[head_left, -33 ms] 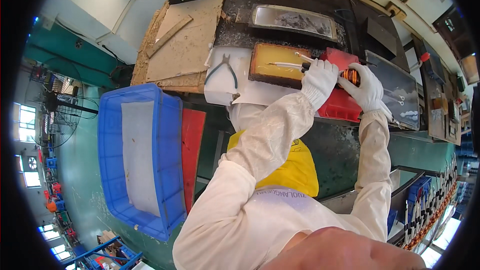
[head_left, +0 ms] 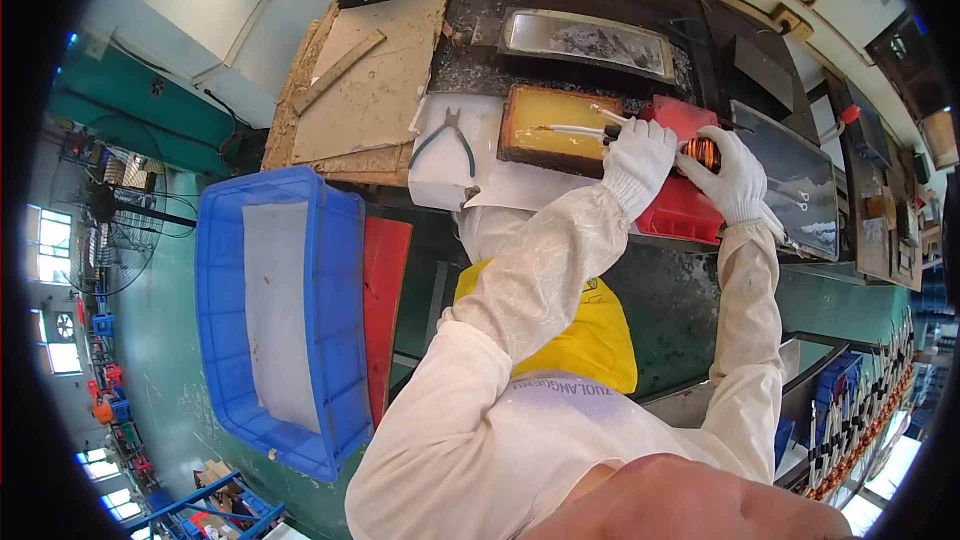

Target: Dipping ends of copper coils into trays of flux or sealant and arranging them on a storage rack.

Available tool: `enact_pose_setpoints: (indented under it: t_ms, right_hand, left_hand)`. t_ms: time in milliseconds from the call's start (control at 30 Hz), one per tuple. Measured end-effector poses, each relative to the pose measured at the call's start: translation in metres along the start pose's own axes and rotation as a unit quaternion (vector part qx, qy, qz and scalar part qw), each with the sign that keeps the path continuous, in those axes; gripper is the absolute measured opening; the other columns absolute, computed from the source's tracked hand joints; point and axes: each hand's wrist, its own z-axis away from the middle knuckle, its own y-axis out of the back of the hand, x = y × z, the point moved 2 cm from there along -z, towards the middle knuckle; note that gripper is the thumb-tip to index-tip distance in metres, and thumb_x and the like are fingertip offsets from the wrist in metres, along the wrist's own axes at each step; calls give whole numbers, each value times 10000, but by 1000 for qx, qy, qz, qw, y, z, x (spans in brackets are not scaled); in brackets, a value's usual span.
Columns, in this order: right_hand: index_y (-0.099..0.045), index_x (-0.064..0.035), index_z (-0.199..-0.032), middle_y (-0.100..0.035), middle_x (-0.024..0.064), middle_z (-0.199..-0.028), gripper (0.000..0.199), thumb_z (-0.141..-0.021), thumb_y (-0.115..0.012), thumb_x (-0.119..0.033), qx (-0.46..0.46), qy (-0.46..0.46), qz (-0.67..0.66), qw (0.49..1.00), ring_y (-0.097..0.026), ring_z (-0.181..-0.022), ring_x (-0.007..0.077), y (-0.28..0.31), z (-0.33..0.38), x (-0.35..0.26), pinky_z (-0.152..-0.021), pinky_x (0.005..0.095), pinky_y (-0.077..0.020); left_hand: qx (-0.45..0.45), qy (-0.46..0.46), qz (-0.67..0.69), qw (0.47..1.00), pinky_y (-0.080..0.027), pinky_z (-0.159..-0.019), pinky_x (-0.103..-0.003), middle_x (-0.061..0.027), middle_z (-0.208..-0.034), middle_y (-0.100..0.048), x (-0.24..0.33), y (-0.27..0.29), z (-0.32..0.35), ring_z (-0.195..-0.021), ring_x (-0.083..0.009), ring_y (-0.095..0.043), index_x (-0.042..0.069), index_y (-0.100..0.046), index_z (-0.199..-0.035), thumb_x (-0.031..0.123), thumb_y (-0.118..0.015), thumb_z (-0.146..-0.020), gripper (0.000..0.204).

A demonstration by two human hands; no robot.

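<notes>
At the near edge of the bench, right of centre, both white-gloved hands are seen close together, with a small gap between them. A copper-coloured wire coil (head_left: 704,153) is gripped between thumb and fingers of the right hand (head_left: 730,175), above a red plastic bin (head_left: 680,215). White leads (head_left: 575,130) are pinched by the left hand (head_left: 640,162), their tips pointed left over a yellow-surfaced rectangular tray (head_left: 545,157); whether that surface is touched cannot be told. Left of the tray, green-handled nippers (head_left: 453,126) are laid on a white sheet (head_left: 437,180), jaws to the far side. Beyond the tray, a long silvery-surfaced pan (head_left: 540,30) is noted. Nearer, at left, a blue plastic crate (head_left: 345,340) is placed beside a red board (head_left: 385,290).
</notes>
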Motion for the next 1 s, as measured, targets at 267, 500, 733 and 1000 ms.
enact_pose_setpoints:
  t_ms: [267, 500, 733, 1000]
  right_hand:
    - [-660, -126, -1034, -670, 79, -891, 438, -734, -838, -390, -7, -3, 2, 1000, -673, -835, 304, 0, 0, 0, -711, 387, -528]
    - [-660, -118, -1033, -671, 85, -894, 446, -729, -844, -388, -9, -6, -3, 1000, -675, -837, 303, -1, 1, -3, -712, 385, -528]
    - [-662, -114, -1040, -674, 81, -897, 453, -733, -844, -394, -14, -15, 1, 1000, -677, -843, 301, 2, 1, -2, -720, 381, -530]
    - [-642, -110, -1093, -669, 95, -975, 500, -719, -848, -370, -56, -39, -14, 998, -666, -923, 314, 5, 0, 3, -777, 398, -524]
  left_hand:
    - [14, 16, 29, 999, -504, -832, -359, -74, -835, -612, 1, 3, 2, -858, -246, -635, 104, -582, -891, 160, -602, -823, 90]
    - [4, 16, 17, 1000, -500, -834, -359, -71, -830, -609, 0, 0, 4, -855, -242, -632, 107, -580, -891, 161, -594, -830, 83]
    - [22, 11, 24, 999, -497, -828, -359, -68, -827, -598, 1, 2, 3, -847, -238, -627, 110, -570, -893, 172, -595, -835, 88]
    - [14, 1, 20, 1000, -495, -829, -352, -72, -837, -590, 0, 4, 4, -845, -240, -621, 106, -567, -907, 179, -595, -842, 102]
